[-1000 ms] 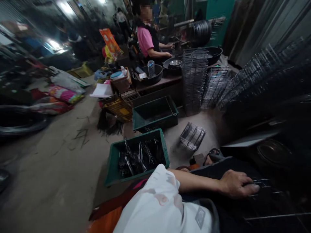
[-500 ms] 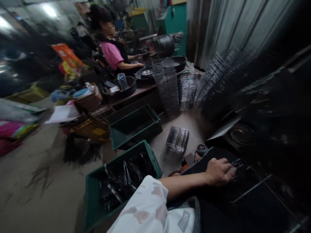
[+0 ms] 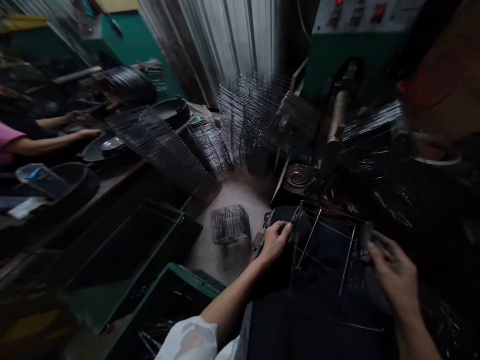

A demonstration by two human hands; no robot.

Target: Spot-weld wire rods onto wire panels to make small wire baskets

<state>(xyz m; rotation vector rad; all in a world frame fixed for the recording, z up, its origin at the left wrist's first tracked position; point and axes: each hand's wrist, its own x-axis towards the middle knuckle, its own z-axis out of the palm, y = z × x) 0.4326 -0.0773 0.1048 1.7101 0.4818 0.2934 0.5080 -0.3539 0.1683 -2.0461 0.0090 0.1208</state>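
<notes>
A wire rack frame [image 3: 324,245] lies across my lap in front of a green machine [image 3: 337,60]. My left hand [image 3: 276,241] is closed on the frame's left edge, fingers curled over the wire. My right hand [image 3: 395,272] hovers at the frame's right side with fingers apart, nearly touching the wire; whether it holds anything is blurred. A small wire basket [image 3: 230,225] sits on the floor just left of my left hand.
Stacks of wire racks [image 3: 247,115] lean against the corrugated wall. Green crates [image 3: 123,260] stand on the floor at lower left, one holding metal parts. Another person's arms [image 3: 48,142] reach over dark pans on a bench at the left. A metal bowl [image 3: 298,175] sits by the machine.
The view has swung right, from the floor and crates to the machine. My left hand stays on the wire frame. My right hand has come into view at the frame's right side.
</notes>
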